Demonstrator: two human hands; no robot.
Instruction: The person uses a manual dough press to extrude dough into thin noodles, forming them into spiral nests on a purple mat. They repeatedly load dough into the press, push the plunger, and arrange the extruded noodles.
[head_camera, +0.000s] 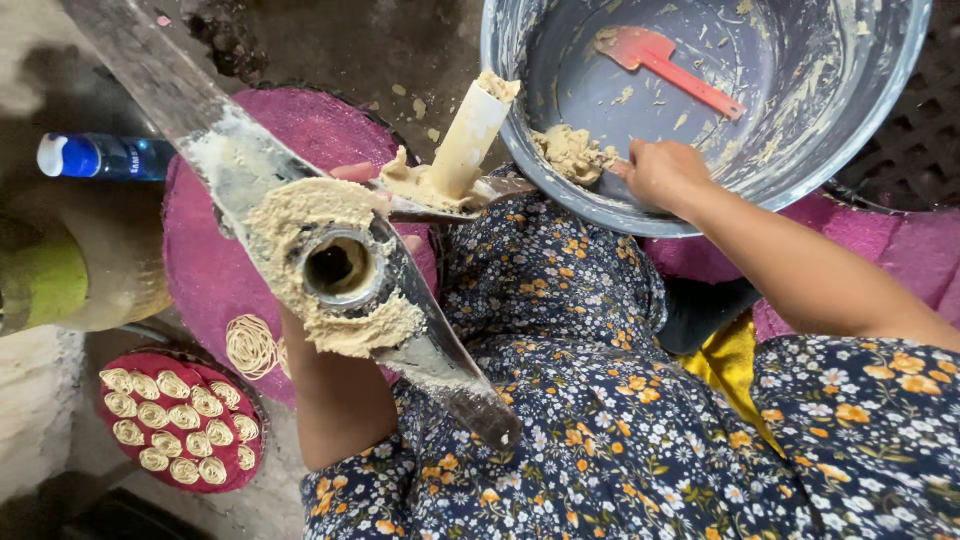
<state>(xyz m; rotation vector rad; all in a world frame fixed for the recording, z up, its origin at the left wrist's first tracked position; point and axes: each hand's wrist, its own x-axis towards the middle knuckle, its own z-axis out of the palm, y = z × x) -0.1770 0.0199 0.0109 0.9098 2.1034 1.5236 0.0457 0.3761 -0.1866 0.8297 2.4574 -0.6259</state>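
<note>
A metal noodle press (338, 268) smeared with pale dough is held up close to the camera, its open tube facing me. My left hand (352, 172) grips it from behind and is mostly hidden; only fingertips and the forearm show. The press's cream plunger (468, 140), tipped with dough, sticks up beside it. My right hand (660, 172) reaches into a large grey metal bowl (800, 170), fingers curled on a lump of dough (572, 152). A red spatula (668, 62) lies in the bowl.
A magenta woven mat (215, 270) lies under the press with one noodle coil (250, 345) on it. A smaller red round mat (180, 420) carries several coils. A blue bottle (100, 157) and a yellow-green container (50, 280) lie at the left. My lap is in flowered cloth.
</note>
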